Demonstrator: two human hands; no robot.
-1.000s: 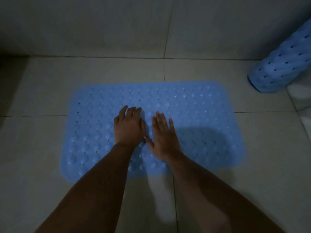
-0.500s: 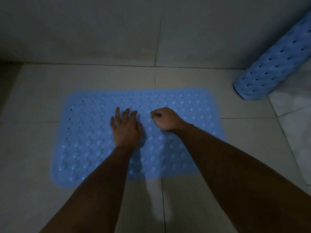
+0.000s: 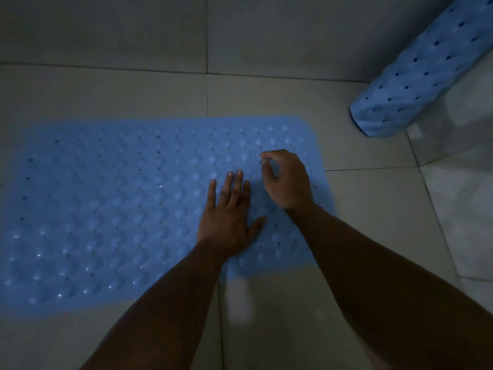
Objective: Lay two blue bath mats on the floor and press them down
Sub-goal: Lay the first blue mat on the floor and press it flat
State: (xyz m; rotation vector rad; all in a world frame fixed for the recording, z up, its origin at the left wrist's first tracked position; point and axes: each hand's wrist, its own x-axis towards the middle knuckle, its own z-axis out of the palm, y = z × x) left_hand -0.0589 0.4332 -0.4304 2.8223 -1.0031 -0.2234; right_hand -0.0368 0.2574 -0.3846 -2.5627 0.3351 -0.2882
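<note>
A blue bath mat with bumps and small holes lies spread flat on the tiled floor. My left hand rests palm down on its right half, fingers stretched out and close together. Just to the right, my right hand hovers over the mat's right end with fingers curled loosely and nothing in them. A second blue mat, still rolled into a tube, leans at the upper right, apart from both hands.
Pale floor tiles surround the mat, with a tiled wall just behind its far edge. The light is dim. A brighter patch of floor shows at the right edge, under the rolled mat.
My right hand lifted off the mat, curled its fingers and moved right toward the mat's end. My view shifted right and closer. The left hand stays flat on the mat.
</note>
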